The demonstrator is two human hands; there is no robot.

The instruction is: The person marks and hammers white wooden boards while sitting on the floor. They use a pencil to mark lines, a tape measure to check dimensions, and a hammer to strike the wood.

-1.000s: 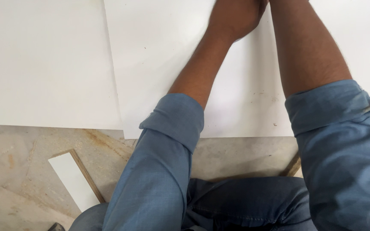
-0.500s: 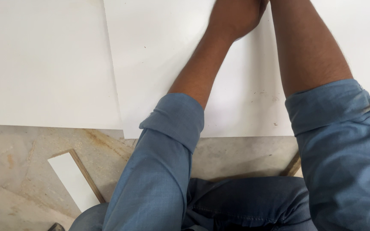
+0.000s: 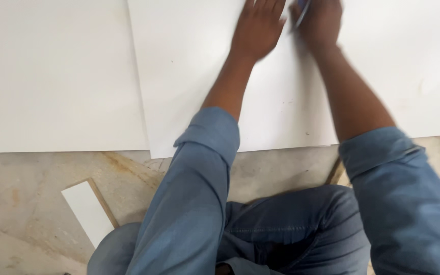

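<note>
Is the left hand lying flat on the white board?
Yes, the left hand lies palm down on the white board, fingers spread.

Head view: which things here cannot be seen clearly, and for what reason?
- Left hand: fingertips cut off by the top edge, motion-blurred.
- Right hand: closed around a thin blue object, too blurred and mostly hidden by the fingers to identify.
- White sheet: its far end lies beyond the top edge.
- White strip: lower end hidden behind the knee.
</note>
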